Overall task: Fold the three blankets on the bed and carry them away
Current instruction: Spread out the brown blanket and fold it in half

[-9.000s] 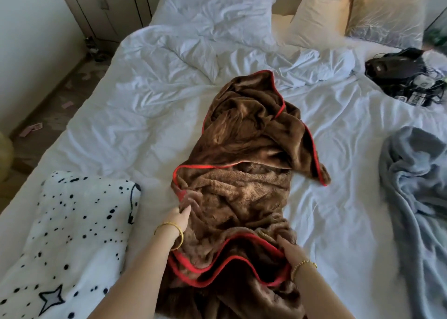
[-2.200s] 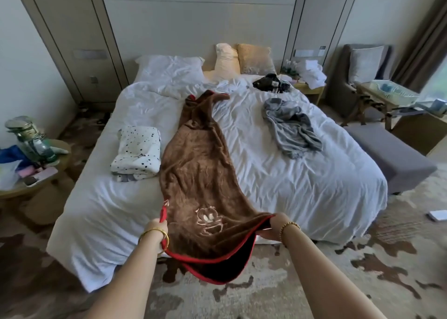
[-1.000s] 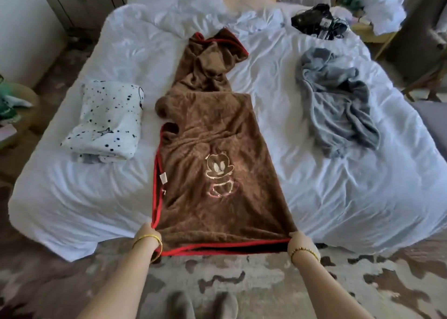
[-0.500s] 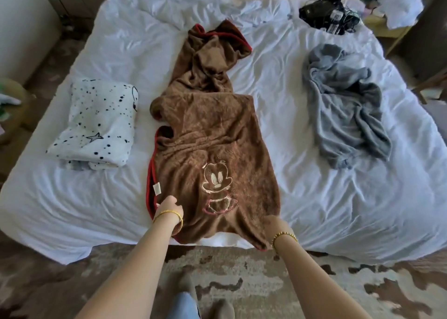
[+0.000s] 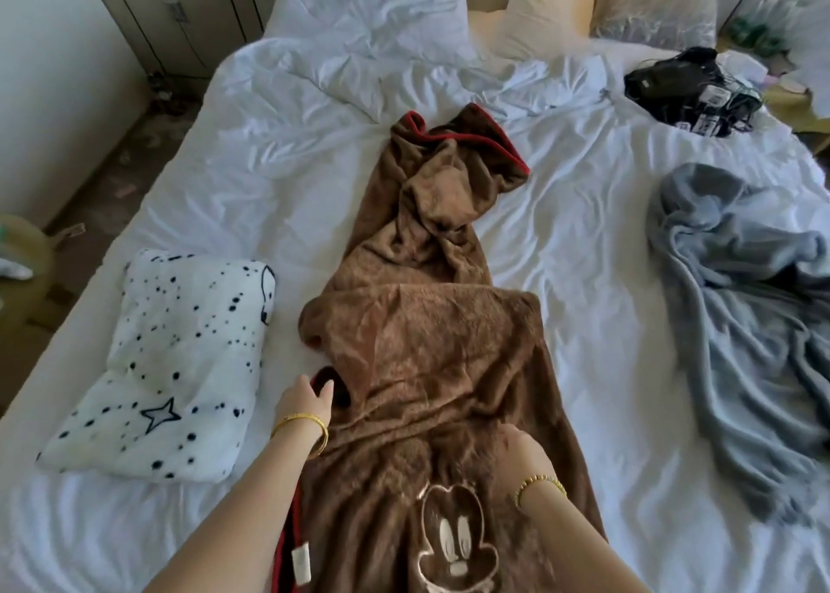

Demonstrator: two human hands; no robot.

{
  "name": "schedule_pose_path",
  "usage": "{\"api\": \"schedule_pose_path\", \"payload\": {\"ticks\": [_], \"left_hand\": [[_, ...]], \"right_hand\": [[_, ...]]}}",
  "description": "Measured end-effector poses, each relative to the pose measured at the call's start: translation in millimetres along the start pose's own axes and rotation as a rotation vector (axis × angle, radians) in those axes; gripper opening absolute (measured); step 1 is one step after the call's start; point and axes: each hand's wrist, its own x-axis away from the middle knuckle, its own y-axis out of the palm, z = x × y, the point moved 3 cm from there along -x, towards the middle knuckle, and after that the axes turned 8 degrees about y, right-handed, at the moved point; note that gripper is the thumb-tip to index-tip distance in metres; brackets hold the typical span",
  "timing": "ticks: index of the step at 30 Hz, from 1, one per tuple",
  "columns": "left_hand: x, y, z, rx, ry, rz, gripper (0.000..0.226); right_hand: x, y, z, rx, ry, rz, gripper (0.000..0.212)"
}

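The brown blanket (image 5: 431, 345) with red trim and a cartoon mouse lies lengthwise down the middle of the bed, its far end bunched up. My left hand (image 5: 305, 401) pinches its red-trimmed left edge partway up. My right hand (image 5: 523, 451) is on the blanket's middle, just above the mouse; its fingers curl down into the fabric, which wrinkles toward them. A folded white blanket with black spots and a star (image 5: 170, 368) sits to the left. A crumpled grey blanket (image 5: 745, 323) lies at the right.
The white bed sheet (image 5: 269, 179) is wrinkled. Pillows (image 5: 557, 17) lean at the headboard. A black bundle of cables and devices (image 5: 687, 84) lies at the far right corner. Floor and a cabinet (image 5: 179, 12) are to the left.
I have leaned in over the bed. Both hands left the blanket's near corners and moved up it: the left to the red side edge, the right to the middle.
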Motion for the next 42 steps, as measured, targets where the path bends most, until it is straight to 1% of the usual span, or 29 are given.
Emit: {"api": "schedule_pose_path", "payload": {"ticks": [3, 5, 8, 11, 14, 15, 18, 19, 20, 22, 23, 24, 25, 26, 27, 28, 29, 30, 31, 32, 33, 34, 35, 36, 37, 38, 39, 40, 42], "left_hand": [[-57.0, -6.3, 21.4, -0.02, 0.005, 0.083, 0.058], [-91.9, -11.1, 35.4, -0.088, 0.04, 0.145, 0.059], [-145.9, -12.6, 61.2, -0.191, 0.126, 0.189, 0.052], [-199.3, -5.5, 87.9, -0.205, 0.201, 0.184, 0.042], [-247.5, 5.5, 105.0, -0.11, 0.17, 0.15, 0.047], [-261.4, 9.8, 107.8, -0.058, 0.133, 0.129, 0.049], [-290.2, 23.6, 114.2, 0.147, -0.015, 0.01, 0.068], [-294.3, 29.2, 120.0, 0.229, -0.039, -0.041, 0.075], [-295.3, 35.9, 128.2, 0.297, -0.034, -0.087, 0.081], [-288.1, 51.7, 150.2, 0.328, 0.068, -0.122, 0.088], [-279.4, 61.3, 161.9, 0.258, 0.143, -0.11, 0.088], [-266.5, 73.2, 172.6, 0.151, 0.229, -0.094, 0.087], [-250.5, 88.3, 183.3, 0.049, 0.338, -0.087, 0.083], [-230.6, 106.6, 194.6, -0.022, 0.475, -0.115, 0.079], [-207.7, 128.4, 204.8, -0.062, 0.622, -0.185, 0.075], [-182.8, 150.4, 214.9, -0.095, 0.756, -0.289, 0.071], [-160.6, 169.8, 224.2, -0.153, 0.844, -0.402, 0.068], [-145.8, 181.4, 233.7, -0.216, 0.875, -0.49, 0.064], [-145.0, 189.5, 240.3, -0.233, 0.85, -0.53, 0.058], [-150.2, 189.1, 247.9, -0.155, 0.749, -0.551, 0.054], [-164.5, 183.8, 251.4, 0.088, 0.564, -0.541, 0.052], [-182.1, 172.5, 252.8, 0.434, 0.348, -0.485, 0.045], [-200.3, 161.2, 250.2, 0.739, 0.139, -0.394, 0.033], [-217.1, 152.7, 245.1, 0.889, 0.015, -0.3, 0.023], [-231.0, 147.8, 238.1, 0.985, -0.048, -0.236, 0.016], [-238.1, 144.3, 234.7, 1.078, -0.074, -0.21, 0.012], [-242.1, 142.1, 234.2, 1.149, -0.081, -0.217, 0.01], [-247.8, 142.5, 234.7, 1.144, -0.069, -0.211, 0.011], [-261.5, 147.7, 240.7, 0.975, 0.027, -0.203, 0.025]], "right_hand": [[-49.8, -14.3, -36.2, -0.013, -0.037, 0.067, 0.041], [-84.4, -27.4, -59.7, -0.001, -0.069, 0.116, 0.045], [-136.3, -49.3, -95.5, 0.018, -0.112, 0.23, 0.047], [-187.6, -67.5, -129.5, 0.055, -0.162, 0.323, 0.047], [-237.5, -71.9, -155.9, 0.097, -0.197, 0.34, 0.047], [-252.7, -70.7, -160.4, 0.102, -0.175, 0.332, 0.051], [-289.5, -61.9, -162.3, 0.071, -0.023, 0.243, 0.081], [-297.3, -57.3, -162.4, 0.073, -0.011, 0.21, 0.087], [-302.7, -51.8, -162.4, 0.081, -0.033, 0.182, 0.086], [-306.9, -44.4, -158.3, 0.047, -0.135, 0.133, 0.068], [-307.0, -45.9, -151.9, 0.02, -0.169, 0.136, 0.059], [-307.7, -51.8, -141.1, -0.011, -0.172, 0.177, 0.05], [-308.8, -61.7, -125.8, -0.061, -0.131, 0.249, 0.043], [-308.9, -73.8, -105.6, -0.13, -0.054, 0.334, 0.036], [-307.4, -86.1, -82.5, -0.201, 0.053, 0.415, 0.03], [-304.6, -95.6, -59.6, -0.269, 0.175, 0.475, 0.026], [-300.9, -102.2, -40.8, -0.334, 0.29, 0.505, 0.026], [-297.8, -105.6, -29.1, -0.384, 0.374, 0.512, 0.029], [-295.9, -107.6, -24.6, -0.4, 0.416, 0.508, 0.035], [-295.1, -110.6, -26.6, -0.392, 0.42, 0.518, 0.043], [-294.8, -115.1, -34.4, -0.385, 0.382, 0.554, 0.053], [-294.3, -121.0, -47.0, -0.386, 0.298, 0.603, 0.061], [-293.9, -126.7, -63.1, -0.373, 0.178, 0.655, 0.065], [-294.0, -130.4, -80.5, -0.338, 0.044, 0.702, 0.065], [-296.1, -131.4, -97.3, -0.285, -0.072, 0.725, 0.062], [-300.5, -130.4, -112.0, -0.223, -0.146, 0.713, 0.059], [-307.2, -127.3, -122.5, -0.162, -0.162, 0.657, 0.059], [-315.8, -122.4, -128.2, -0.104, -0.127, 0.566, 0.063], [-332.6, -110.9, -125.8, -0.08, 0.004, 0.354, 0.076]]}}
